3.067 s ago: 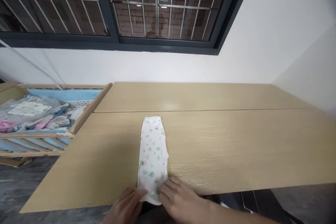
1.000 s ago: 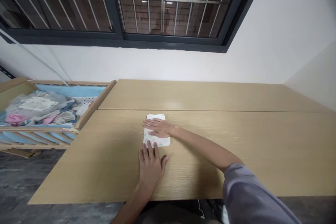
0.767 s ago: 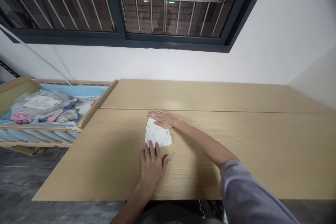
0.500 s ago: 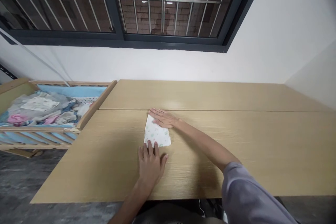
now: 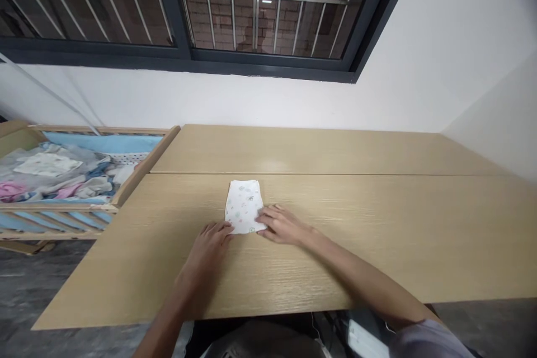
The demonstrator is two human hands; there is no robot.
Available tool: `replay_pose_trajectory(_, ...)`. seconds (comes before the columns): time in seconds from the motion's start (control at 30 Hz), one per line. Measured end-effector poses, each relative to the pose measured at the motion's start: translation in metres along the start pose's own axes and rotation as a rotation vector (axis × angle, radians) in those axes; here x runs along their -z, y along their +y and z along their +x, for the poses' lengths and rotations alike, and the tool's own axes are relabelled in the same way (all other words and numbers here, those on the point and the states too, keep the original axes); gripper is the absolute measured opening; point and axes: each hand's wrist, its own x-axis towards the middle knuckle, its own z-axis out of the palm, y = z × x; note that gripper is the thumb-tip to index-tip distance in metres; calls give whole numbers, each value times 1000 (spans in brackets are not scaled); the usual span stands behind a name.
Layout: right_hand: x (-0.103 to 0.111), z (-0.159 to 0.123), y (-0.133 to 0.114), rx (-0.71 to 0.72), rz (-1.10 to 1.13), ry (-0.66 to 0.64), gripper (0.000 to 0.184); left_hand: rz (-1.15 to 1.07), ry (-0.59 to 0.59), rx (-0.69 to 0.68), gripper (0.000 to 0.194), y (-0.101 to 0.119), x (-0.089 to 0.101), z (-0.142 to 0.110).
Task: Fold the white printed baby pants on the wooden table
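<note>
A small folded white cloth [image 5: 243, 204] with a fine coloured print lies flat on the wooden table [image 5: 356, 224]. Its narrower edge faces the wall. At the near left corner, my left hand [image 5: 213, 235] has its fingers closed on the fabric. My right hand [image 5: 280, 225] grips the lower right edge between thumb and fingers. The fingertips partly cover both near corners. What kind of cloth article it is, I cannot make out.
Left of the table stands a wooden crib [image 5: 145, 170] with blue lining, holding a heap of clothes [image 5: 79, 176] and clear plastic. A seam runs across the tabletop. Behind it are a white wall [image 5: 293, 103] and a barred window [image 5: 268, 11].
My right hand has come down from the cloth's far edge to its lower right side. My left hand has shifted to the near left corner, its fingers drawn in.
</note>
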Motion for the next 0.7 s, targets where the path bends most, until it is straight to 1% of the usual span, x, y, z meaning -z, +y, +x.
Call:
replay_pose_trajectory(0.1, -19, -8, -2, -30, -62, 55, 27, -40, -21, 26, 28, -1, 1, 5)
replay_pose_trajectory(0.2, -27, -10, -7, -66, -73, 115, 26, -49, -50, 66, 28, 2, 3, 10)
replay_pose_trajectory(0.33, -17, -9, -22, -142, 20, 155, 20, -68, -65, 99, 27, 9, 9, 11)
replay_pose_trajectory(0.4, -9, -7, -30, -203, 107, 180, 16, -82, -60, 114, 25, 11, 12, 11)
replay_pose_trajectory(0.5, 1, 0, -36, -316, 233, 219, 17, -78, -22, 102, 25, 12, 16, 17)
replay_pose_trajectory(0.6, 7, 14, -30, -433, 310, 231, 16, 23, 65, 79, 29, 11, 20, 34)
replay_pose_trajectory(0.7, 12, 31, -16, -535, 364, 234, 19, 181, 115, 110, 35, 5, 20, 59)
